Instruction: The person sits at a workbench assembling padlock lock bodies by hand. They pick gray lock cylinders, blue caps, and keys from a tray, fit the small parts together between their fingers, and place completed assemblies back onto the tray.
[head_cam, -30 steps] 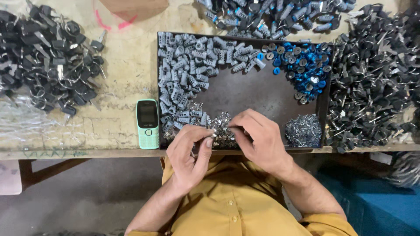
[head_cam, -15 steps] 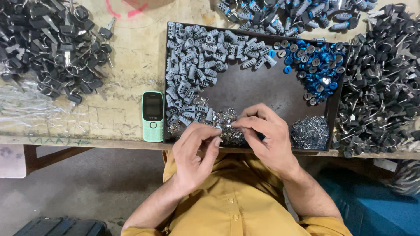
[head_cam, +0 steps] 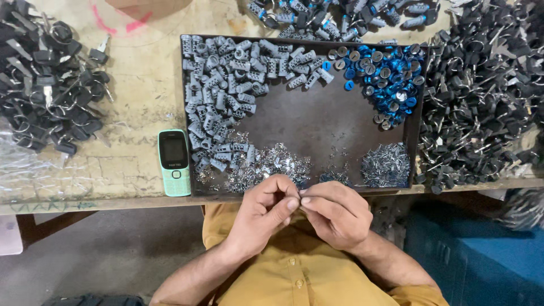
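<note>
Bench seen from above, left to right. A heap of black-headed keys on rings [head_cam: 48, 85] lies at the far left of the worn tabletop [head_cam: 141, 90], with clear plastic bags [head_cam: 22, 170] below it. A green push-button phone [head_cam: 174, 162] rests just beside the left wall of the dark metal tray [head_cam: 306, 122]. Inside the tray, grey ribbed cylinders [head_cam: 226, 96] fill the left and upper part, small bright metal pieces [head_cam: 266, 167] lie along the near rim, blue caps [head_cam: 385, 73] occupy the upper right corner, and a mound of thin silver pins [head_cam: 386, 165] sits at the lower right. A second mass of black keys and rings [head_cam: 487, 102] lies past the tray's right wall.

Compared with a second ago, both hands are drawn back from above the tray's near rim toward the body, and now meet over the yellow shirt [head_cam: 294, 266], just off the table edge. The left hand [head_cam: 262, 212] and right hand [head_cam: 334, 214] press their fingertips [head_cam: 293, 203] together on a very small part; it is too tiny to identify, so fitting seems under way at the chest.

Open room: the bare tray centre, and the tabletop strip between the left key heap and the tray. The near edge is crowded by loose pieces
</note>
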